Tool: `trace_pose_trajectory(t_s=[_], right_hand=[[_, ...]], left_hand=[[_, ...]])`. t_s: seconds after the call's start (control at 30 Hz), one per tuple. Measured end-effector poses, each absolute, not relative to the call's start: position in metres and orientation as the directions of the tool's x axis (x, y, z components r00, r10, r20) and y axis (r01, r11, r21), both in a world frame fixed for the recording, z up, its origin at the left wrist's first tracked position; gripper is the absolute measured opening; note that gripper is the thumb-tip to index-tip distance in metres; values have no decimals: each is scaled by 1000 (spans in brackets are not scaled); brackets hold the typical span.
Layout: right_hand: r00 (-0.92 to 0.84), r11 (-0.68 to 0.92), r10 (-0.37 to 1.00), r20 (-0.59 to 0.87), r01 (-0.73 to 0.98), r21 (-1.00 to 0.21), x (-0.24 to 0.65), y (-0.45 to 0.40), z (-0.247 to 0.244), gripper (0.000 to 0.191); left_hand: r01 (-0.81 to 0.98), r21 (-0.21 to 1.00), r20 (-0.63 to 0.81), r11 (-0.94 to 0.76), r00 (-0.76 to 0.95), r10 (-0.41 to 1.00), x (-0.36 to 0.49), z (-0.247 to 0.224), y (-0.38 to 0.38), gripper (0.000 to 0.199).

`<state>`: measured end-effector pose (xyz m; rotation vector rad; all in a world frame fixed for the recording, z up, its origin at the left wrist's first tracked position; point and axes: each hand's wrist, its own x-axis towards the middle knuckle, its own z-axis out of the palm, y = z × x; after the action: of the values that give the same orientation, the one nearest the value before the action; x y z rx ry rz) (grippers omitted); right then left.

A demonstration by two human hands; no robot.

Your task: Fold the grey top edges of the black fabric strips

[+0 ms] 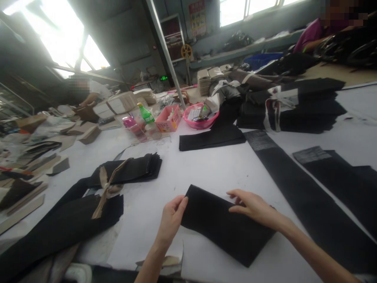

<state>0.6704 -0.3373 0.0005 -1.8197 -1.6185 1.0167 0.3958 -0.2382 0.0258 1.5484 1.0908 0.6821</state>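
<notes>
A black rectangular piece of cloth [224, 228], perhaps folded or layered, lies slanted on the white table in front of me. My left hand [174, 212] pinches its upper left corner between thumb and fingers. Over its upper right part is my right hand [253, 206], thumb and fingers apart, the fingertips near the top edge; whether they touch the cloth I cannot tell. To the right, long black strips [282, 173] with greyish ends lie flat. Behind the piece sits a small stack of black cloth [210, 139].
At left, a black bundle [129, 169] is tied with a cloth strip. Another tied black stack [312, 106] stands at back right. Farther back are a pink basket [188, 122], a pink box [169, 120] and a green bottle [145, 113]. Two people work in the background.
</notes>
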Motion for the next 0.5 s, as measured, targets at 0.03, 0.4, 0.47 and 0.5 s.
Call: trace_pose_trajectory(t_s=[0.03, 0.4, 0.47, 0.5], right_hand=[[14, -190, 972, -233, 625, -757, 673, -341, -1, 47], [-72, -193, 962, -265, 507, -840, 680, -356, 15, 18], [-72, -226, 954, -290, 462, -858, 678, -354, 16, 23], [-65, -240, 952, -299, 447, -862, 677, -354, 17, 27]], left_hand=[[264, 964, -129, 17, 413, 902, 396, 26, -236, 38], [191, 979, -140, 68, 390, 910, 396, 22, -226, 31], [188, 981, -125, 57, 369, 921, 395, 23, -224, 31], [182, 982, -118, 55, 355, 928, 394, 24, -223, 32]])
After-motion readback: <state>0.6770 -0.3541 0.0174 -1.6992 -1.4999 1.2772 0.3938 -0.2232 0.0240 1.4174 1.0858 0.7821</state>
